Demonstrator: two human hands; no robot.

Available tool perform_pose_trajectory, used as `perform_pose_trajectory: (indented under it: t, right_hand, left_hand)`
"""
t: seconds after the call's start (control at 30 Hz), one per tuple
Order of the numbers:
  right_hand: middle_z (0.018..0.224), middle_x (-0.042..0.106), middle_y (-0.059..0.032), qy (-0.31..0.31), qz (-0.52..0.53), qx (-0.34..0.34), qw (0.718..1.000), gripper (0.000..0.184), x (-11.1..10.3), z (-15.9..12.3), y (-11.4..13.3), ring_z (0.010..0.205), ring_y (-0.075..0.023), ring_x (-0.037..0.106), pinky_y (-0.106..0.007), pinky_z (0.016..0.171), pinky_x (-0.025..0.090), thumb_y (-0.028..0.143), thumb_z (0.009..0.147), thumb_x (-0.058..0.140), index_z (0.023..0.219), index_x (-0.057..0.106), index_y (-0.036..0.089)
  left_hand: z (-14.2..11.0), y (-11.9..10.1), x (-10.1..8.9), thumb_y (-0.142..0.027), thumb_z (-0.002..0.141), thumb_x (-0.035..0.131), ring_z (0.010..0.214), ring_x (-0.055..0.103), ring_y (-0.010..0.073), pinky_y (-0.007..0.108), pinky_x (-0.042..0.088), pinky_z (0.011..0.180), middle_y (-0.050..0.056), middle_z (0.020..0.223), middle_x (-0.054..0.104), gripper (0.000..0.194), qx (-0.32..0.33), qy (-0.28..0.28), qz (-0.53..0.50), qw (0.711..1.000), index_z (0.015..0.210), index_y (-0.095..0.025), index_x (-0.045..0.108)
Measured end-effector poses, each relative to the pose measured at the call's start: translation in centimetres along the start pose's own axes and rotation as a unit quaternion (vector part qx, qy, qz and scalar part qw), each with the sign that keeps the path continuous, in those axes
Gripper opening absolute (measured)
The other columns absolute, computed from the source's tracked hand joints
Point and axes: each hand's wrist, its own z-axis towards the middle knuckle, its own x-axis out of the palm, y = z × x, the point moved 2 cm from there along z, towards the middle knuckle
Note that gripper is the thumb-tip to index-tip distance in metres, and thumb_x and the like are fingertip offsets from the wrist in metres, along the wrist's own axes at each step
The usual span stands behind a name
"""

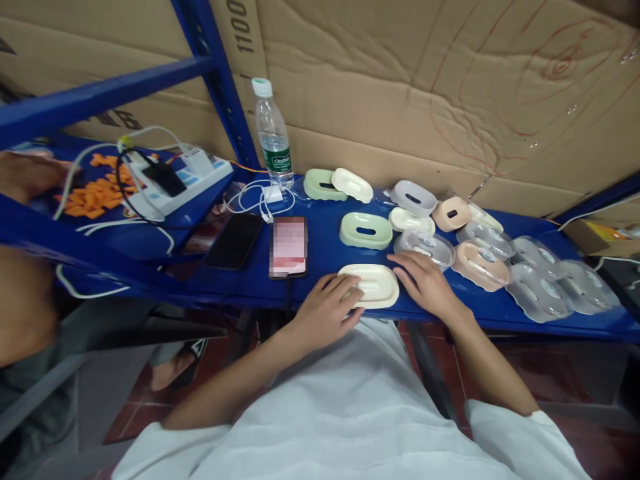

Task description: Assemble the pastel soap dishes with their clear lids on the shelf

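A cream oval soap dish [376, 283] lies on the blue table in front of me. My left hand [330, 307] rests over its left end, fingers spread and fingertips on the dish. My right hand [425, 283] is just beyond its right end, fingers apart and holding nothing; its fingertips are close to a grey soap dish with a clear lid [424, 249]. Behind the cream dish sits a green soap dish [345, 235] with a slot in its middle. Beside it lies a cream tray [407, 221], partly hidden.
Several lidded soap dishes [537, 297] crowd the right side. A phone with a lit screen [289, 247] and a dark phone [234, 241] lie left. A water bottle [274, 143] stands at the back. A power strip [185, 183] and another person's arm [23, 300] are further left.
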Motion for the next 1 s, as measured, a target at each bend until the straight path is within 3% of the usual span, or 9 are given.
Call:
perform_pose_trajectory:
  t: [0.17,0.33,0.47,0.57,0.73,0.9,1.0]
  right_hand:
    - [0.153,0.065,-0.0163,0.021,-0.104,0.007,0.994,0.045,2.0,4.8,-1.0,0.142,-0.0331,0.061,-0.053,0.116,0.048,0.028,0.112,0.047,0.154,0.059,0.017]
    - [0.128,0.078,-0.0174,0.055,-0.124,0.014,0.991,0.029,2.2,7.9,-1.1,0.120,-0.0341,0.072,-0.053,0.111,0.047,0.028,0.109,0.056,0.126,0.075,0.015]
    - [0.127,0.080,-0.0108,0.022,-0.035,-0.042,0.998,0.029,-0.3,5.8,0.8,0.120,-0.0291,0.072,-0.050,0.113,0.045,0.036,0.112,0.054,0.129,0.073,0.021]
    - [0.131,0.079,-0.0084,0.034,0.013,-0.082,0.996,0.027,-0.9,2.8,2.4,0.123,-0.0259,0.071,-0.048,0.113,0.047,0.033,0.113,0.055,0.133,0.071,0.025]
    - [0.142,0.072,-0.0124,0.038,0.008,-0.090,0.995,0.034,0.8,0.1,3.1,0.136,-0.0270,0.065,-0.048,0.113,0.051,0.030,0.112,0.055,0.143,0.066,0.022]
    - [0.142,0.073,-0.0116,0.031,-0.017,-0.072,0.997,0.039,1.8,0.3,2.4,0.134,-0.0285,0.066,-0.049,0.109,0.055,0.029,0.112,0.054,0.150,0.063,0.026]
    - [0.140,0.074,-0.0107,0.028,-0.026,-0.070,0.997,0.040,1.8,0.5,2.2,0.131,-0.0287,0.068,-0.050,0.107,0.057,0.029,0.111,0.056,0.150,0.063,0.029]
  left_hand:
    - [-0.1,0.4,0.3,-0.027,0.104,0.063,0.129,0.069,0.0309,0.047,0.055,0.110,0.016,0.140,0.071,0.028,-0.048,-0.012,-0.018,0.999,0.130,-0.018,0.066]
    - [-0.4,1.0,0.5,-0.024,0.103,0.064,0.146,0.058,0.0350,0.051,0.056,0.114,0.020,0.162,0.052,0.056,-0.085,-0.036,-0.030,0.995,0.156,-0.022,0.048]
    - [-0.6,1.2,0.4,-0.020,0.100,0.067,0.158,0.043,0.0382,0.056,0.054,0.118,0.022,0.171,0.036,0.069,-0.099,-0.090,-0.035,0.990,0.162,-0.025,0.040]
    - [-0.4,1.3,0.2,-0.017,0.100,0.066,0.159,0.042,0.0389,0.059,0.049,0.122,0.021,0.170,0.039,0.059,-0.092,-0.091,-0.017,0.991,0.156,-0.025,0.051]
    - [-0.2,1.6,0.2,-0.018,0.104,0.061,0.155,0.049,0.0351,0.056,0.050,0.124,0.014,0.153,0.063,0.039,-0.067,-0.040,-0.014,0.997,0.142,-0.024,0.065]
    - [-0.3,1.7,0.5,-0.026,0.105,0.063,0.160,0.043,0.0391,0.057,0.051,0.123,0.021,0.171,0.041,0.049,-0.081,-0.049,-0.007,0.995,0.153,-0.021,0.057]
    - [-0.4,1.8,0.6,-0.024,0.107,0.060,0.159,0.044,0.0374,0.057,0.052,0.123,0.018,0.168,0.047,0.045,-0.082,-0.039,-0.005,0.996,0.151,-0.022,0.059]
